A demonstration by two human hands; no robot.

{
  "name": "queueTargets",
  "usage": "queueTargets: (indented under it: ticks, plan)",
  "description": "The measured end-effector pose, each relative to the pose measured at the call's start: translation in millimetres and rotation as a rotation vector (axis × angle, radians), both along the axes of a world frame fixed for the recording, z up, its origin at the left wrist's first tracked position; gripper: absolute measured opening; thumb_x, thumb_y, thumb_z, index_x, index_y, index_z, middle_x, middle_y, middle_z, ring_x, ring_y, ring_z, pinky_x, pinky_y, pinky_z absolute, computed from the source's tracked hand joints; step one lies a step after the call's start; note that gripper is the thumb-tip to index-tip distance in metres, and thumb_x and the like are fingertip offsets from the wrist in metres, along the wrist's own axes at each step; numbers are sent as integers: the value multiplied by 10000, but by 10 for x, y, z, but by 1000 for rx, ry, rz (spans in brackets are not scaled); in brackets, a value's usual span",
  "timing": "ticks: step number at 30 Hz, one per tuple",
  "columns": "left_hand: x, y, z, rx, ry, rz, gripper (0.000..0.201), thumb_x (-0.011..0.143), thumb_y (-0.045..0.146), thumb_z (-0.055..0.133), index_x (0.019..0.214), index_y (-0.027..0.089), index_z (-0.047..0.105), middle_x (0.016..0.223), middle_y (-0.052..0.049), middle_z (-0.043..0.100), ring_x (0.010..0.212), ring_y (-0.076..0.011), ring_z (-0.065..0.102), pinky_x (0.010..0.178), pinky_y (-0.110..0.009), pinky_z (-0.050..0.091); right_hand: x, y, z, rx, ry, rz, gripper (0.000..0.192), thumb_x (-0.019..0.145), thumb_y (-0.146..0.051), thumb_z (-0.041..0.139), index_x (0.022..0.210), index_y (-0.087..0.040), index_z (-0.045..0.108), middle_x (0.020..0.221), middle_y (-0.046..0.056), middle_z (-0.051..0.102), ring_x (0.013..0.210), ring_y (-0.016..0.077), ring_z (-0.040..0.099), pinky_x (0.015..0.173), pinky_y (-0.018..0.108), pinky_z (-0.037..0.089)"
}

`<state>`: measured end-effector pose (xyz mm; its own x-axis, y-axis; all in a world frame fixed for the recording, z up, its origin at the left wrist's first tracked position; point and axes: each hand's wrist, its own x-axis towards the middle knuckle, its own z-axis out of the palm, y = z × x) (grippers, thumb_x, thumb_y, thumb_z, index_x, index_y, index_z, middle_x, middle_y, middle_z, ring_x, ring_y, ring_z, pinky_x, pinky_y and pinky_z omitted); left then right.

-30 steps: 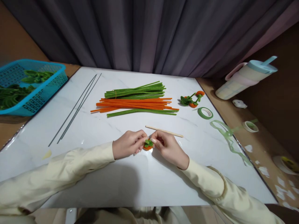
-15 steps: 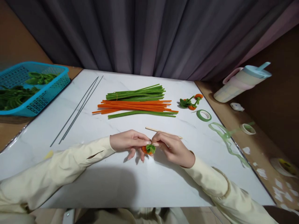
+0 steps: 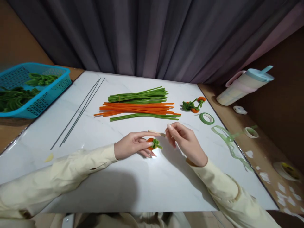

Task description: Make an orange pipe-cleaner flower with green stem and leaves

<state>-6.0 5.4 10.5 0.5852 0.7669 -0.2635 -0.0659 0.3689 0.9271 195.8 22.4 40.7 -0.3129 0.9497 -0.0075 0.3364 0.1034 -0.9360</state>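
My left hand (image 3: 133,145) holds a small orange and green pipe-cleaner flower (image 3: 154,144) between thumb and fingers, its green end pointing right. Apart from the flower, my right hand (image 3: 186,141) hovers with loosely curled fingers, and I see nothing in them. A thin wooden stick (image 3: 155,132) lies on the table, partly hidden behind my hands. Beyond it are orange pipe cleaners (image 3: 137,107) in a pile, with a bundle of green pipe cleaners (image 3: 140,95) behind and several loose green ones (image 3: 144,116) in front.
Finished-looking orange and green pieces (image 3: 194,105) lie at right, near a roll of green tape (image 3: 207,118) and a loose green strip (image 3: 229,142). Thin dark wires (image 3: 80,109) and a blue basket (image 3: 51,93) of green pieces are at left. A tumbler (image 3: 239,87) stands far right.
My right hand has let go of the flower and moved up and right. The flower has turned in my left hand, its green part now toward the right.
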Motion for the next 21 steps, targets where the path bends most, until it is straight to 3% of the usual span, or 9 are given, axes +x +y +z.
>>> queueTargets:
  ticks: [2, 4, 8, 11, 15, 21]
  plan:
    - [8, -30, -30, 97, 52, 11, 375, 810, 339, 584, 1132, 146, 580, 840, -84, 690, 792, -195, 685, 702, -308, 567, 24, 12, 63, -200, 38, 67, 421, 871, -515, 403, 659, -162, 487, 560, -13, 493, 417, 76, 440, 376, 201, 373]
    - [10, -53, -58, 207, 107, 18, 330, 814, 333, 571, 1066, 124, 605, 825, -77, 691, 783, -182, 683, 715, -305, 574, 38, 1, 112, -304, 20, 171, 446, 856, -535, 414, 638, -154, 496, 558, -9, 500, 409, 71, 446, 359, 191, 375]
    - [11, -77, -58, 411, 217, -2, 266, 837, 299, 522, 1026, 126, 594, 797, -52, 699, 729, -148, 684, 694, -261, 582, 34, -62, 140, -317, -123, 339, 329, 787, -468, 562, 749, -142, 584, 592, -6, 538, 470, 77, 487, 375, 164, 412]
    - [21, -84, -17, 502, 310, -7, 229, 839, 267, 510, 1004, 138, 602, 747, -32, 707, 662, -132, 685, 635, -211, 571, 13, -85, 126, -327, -191, 426, 231, 789, -369, 569, 786, -143, 617, 598, -4, 560, 480, 78, 498, 378, 154, 430]
    - [50, -104, 45, 557, 371, 15, 210, 848, 238, 484, 972, 144, 624, 724, -24, 709, 614, -123, 682, 587, -177, 550, -28, -66, 131, -317, -280, 432, 100, 762, -228, 560, 738, -154, 622, 546, -18, 560, 413, 66, 483, 353, 148, 422]
    - [89, -166, 91, 611, 418, 25, 236, 866, 223, 427, 992, 141, 610, 745, -30, 698, 631, -111, 673, 635, -178, 543, -123, -52, 172, -362, -330, 389, 124, 754, -237, 572, 678, -145, 609, 463, -18, 544, 351, 83, 498, 316, 159, 400]
